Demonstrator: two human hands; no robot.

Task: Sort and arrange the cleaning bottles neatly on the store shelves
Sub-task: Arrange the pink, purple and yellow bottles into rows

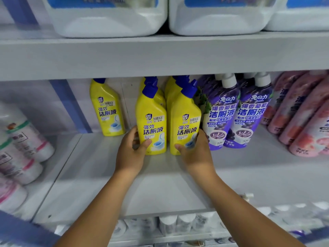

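Two rows of yellow toilet-cleaner bottles with blue caps stand upright on the white shelf (pixel 160 184). My left hand (pixel 131 154) grips the base of the front left yellow bottle (pixel 152 122), thumb on its label. My right hand (pixel 195 154) grips the base of the front right yellow bottle (pixel 186 122) the same way. Both bottles stand side by side, nearly touching, with more yellow bottles behind them. A single yellow bottle (pixel 106 107) stands apart at the back left.
Purple cleaner bottles (pixel 236 113) stand right against the right yellow bottle, pink bottles (pixel 299 113) further right. White bottles with pink and green bands (pixel 21 148) fill the left bay. Large white jugs (pixel 110 16) sit on the upper shelf. More bottles show on the shelf below.
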